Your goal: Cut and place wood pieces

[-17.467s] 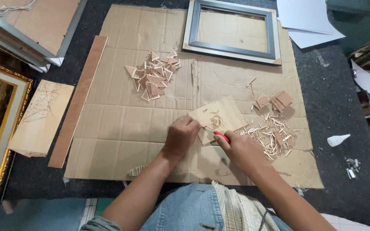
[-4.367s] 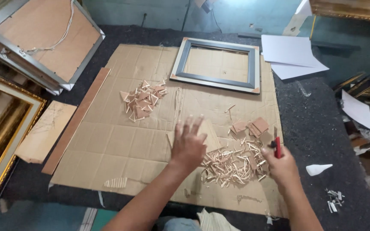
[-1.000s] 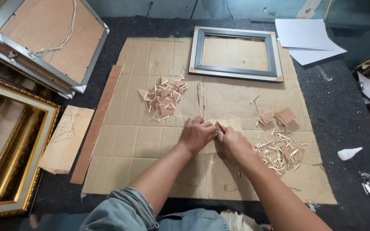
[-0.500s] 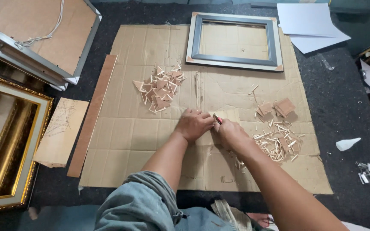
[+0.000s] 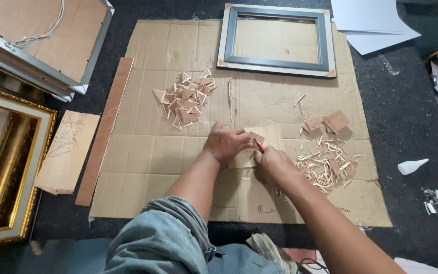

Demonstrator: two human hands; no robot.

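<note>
On the cardboard sheet (image 5: 143,157), the left hand (image 5: 225,143) presses flat on a small thin board (image 5: 272,139) at mid-sheet, while the right hand (image 5: 275,165) is closed around a red-handled cutter (image 5: 258,146) (its tip at the board's left part), wood slivers (image 5: 325,165) just beside it

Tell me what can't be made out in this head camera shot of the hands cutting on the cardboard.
- Cutter: only a red tip shows in the right hand; blade and handle hidden by the fingers.
- Thin board piece: its left part covered by the left hand.
- Gold picture frame: cut off by the left edge.
- Small metal bits: too small to identify.
- White paper sheets: cut off by the top edge.
</note>
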